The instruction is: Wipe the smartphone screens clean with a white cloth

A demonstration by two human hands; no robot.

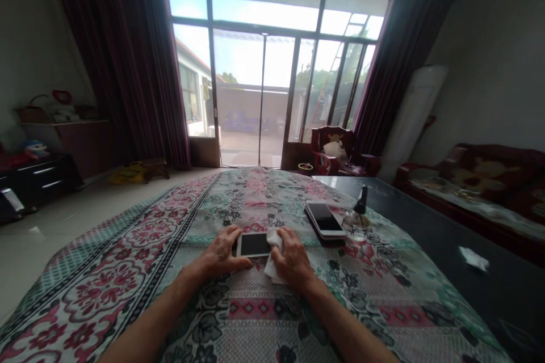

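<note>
A white-framed phone (252,244) lies face up on the patterned cloth (128,261). My left hand (222,254) curls around the phone's left end, thumb under its near edge, holding it in place. My right hand (293,260) presses a crumpled white wipe (275,255) against the phone's right end, fingers closed over the wipe. Both forearms reach in from the bottom of the view.
A stack of two more phones (325,219) lies to the right, beside a small glass spray bottle (357,218) with a dark cap. A scrap of white tissue (473,258) sits on the dark glass tabletop (426,227). A sofa (481,181) lines the right wall.
</note>
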